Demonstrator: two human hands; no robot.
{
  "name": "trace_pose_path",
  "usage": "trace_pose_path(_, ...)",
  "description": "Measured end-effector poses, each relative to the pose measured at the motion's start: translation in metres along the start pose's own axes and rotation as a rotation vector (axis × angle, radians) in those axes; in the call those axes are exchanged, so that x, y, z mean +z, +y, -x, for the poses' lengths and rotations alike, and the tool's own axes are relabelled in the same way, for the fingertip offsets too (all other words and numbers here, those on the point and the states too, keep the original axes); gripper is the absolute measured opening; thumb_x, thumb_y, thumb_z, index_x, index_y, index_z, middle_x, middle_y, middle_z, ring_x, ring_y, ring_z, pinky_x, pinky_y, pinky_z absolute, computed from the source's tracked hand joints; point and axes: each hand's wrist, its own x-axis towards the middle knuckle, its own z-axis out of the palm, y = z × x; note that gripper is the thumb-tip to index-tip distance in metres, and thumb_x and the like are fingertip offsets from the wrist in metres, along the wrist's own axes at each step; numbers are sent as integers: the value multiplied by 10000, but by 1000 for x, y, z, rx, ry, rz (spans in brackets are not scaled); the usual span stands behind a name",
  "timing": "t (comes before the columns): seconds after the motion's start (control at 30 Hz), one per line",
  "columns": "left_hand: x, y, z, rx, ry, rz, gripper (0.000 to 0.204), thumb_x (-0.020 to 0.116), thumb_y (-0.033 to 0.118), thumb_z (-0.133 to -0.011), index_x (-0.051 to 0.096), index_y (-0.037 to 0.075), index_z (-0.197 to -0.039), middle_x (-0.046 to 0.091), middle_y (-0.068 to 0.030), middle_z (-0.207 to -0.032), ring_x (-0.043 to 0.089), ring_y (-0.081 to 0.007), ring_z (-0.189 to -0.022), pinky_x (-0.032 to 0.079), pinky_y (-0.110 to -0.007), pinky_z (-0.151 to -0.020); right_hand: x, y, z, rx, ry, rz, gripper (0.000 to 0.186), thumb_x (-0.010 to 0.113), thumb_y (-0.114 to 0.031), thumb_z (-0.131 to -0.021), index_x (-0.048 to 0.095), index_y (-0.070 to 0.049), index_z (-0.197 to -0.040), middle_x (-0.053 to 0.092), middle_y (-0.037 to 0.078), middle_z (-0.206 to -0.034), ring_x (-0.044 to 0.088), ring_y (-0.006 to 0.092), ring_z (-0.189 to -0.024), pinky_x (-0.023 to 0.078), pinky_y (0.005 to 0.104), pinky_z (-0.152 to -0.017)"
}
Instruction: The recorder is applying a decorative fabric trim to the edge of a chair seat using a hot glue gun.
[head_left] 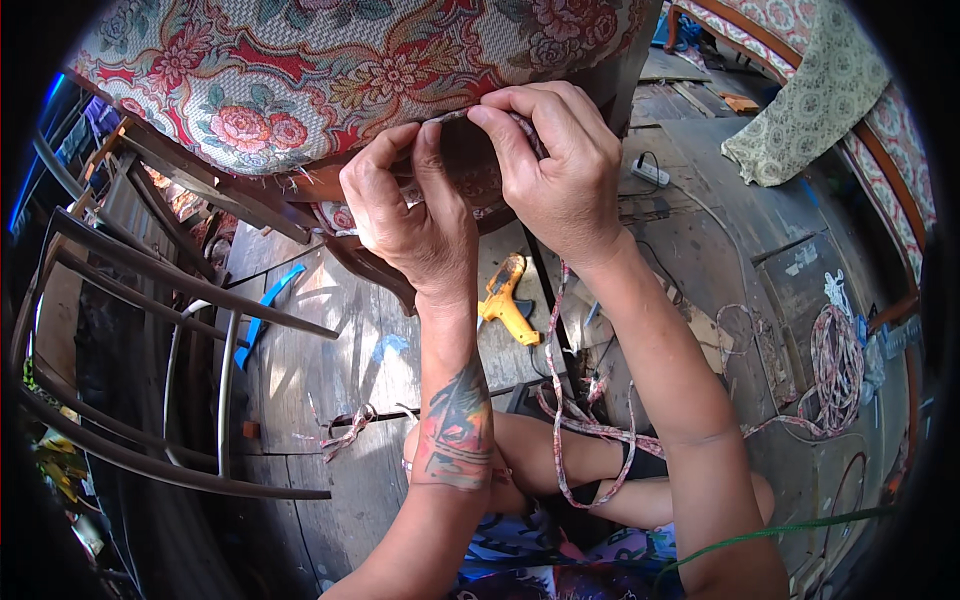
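A floral upholstered seat (300, 90) with a dark wooden frame stands in front of me. Along its lower edge runs a thin cord covered in patterned fabric (553, 345). My left hand (415, 215) pinches this piping cord between thumb and forefinger, close against the upholstery. Just to the right, my right hand (568, 165) grips the same cord, thumb and forefinger near the fabric edge. From there the cord drops past my right wrist and loops over my legs. Below the hands, a yellow glue gun (512, 305) lies on the wooden floor. Part of the frame is hidden behind my hands.
A metal chair frame (228, 390) lies at the left, beside a blue strip (268, 310). Coiled piping cord (835, 365) rests at the right. Behind it, patterned cloth (815, 100) drapes over another upholstered seat (905, 135). A white power strip (650, 173) and cables lie on the floor.
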Motion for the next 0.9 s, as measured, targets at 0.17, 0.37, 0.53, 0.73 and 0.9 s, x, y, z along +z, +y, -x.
trace_pose_path(0.17,3,4,1,-53,9,37,136,748,62,-944,660,20,-1040,651,-50,-972,631,-107,-809,516,-248,-704,3,3,2,-11,34,19,137,795,-82,-830,667,-55,-871,672,59,-818,658,270,-751,529,376,-684)
trace_pose_path(0.37,6,4,3,-115,31,58,151,773,28,-899,669,9,-1006,665,-85,-947,646,-213,-814,531,-323,-720,4,3,3,-28,44,33,163,805,-107,-830,653,-58,-863,668,57,-810,660,269,-746,534,371,-689)
trace_pose_path(0.53,6,2,6,-174,32,92,152,775,43,-903,669,8,-1006,668,-84,-941,643,-224,-822,515,-335,-742,2,6,6,28,49,25,181,815,-131,-830,649,-63,-858,667,48,-816,658,261,-742,541,360,-710)
trace_pose_path(0.73,6,2,7,-85,-19,-5,189,707,154,-1001,628,-9,-1052,690,-64,-938,653,-100,-825,548,-239,-728,7,14,8,-37,109,26,207,825,-155,-821,639,-71,-856,648,36,-800,647,253,-741,532,361,-717)
trace_pose_path(0.9,6,17,5,-306,27,138,196,741,155,-974,651,-19,-977,667,-70,-926,616,-146,-861,524,-294,-791,11,15,9,-16,153,-8,210,823,-154,-818,630,-81,-861,643,25,-795,624,246,-738,509,370,-711)
